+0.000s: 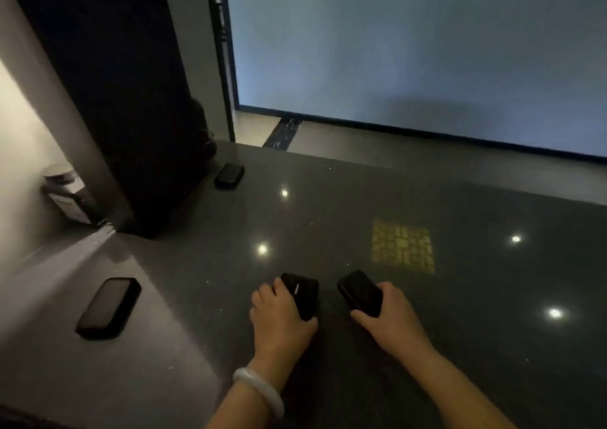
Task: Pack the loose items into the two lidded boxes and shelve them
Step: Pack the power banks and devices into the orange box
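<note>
The worktop (361, 199) is dark, glossy stone, dotted with small bright reflections of lamps. Just beyond the right hand (395, 317) a yellow patterned patch of light (403, 246) lies on it. Well up and to the left of the left hand (282, 313) a broad dark pillar (108, 84) rises from the worktop, and further left, behind it, sits a pale jar (65, 192), too blurred to read. Past the far edge, ahead of both hands, runs a floor (394, 146) with a black marbled strip (282, 133), then a blue-grey wall (410, 41)
</note>
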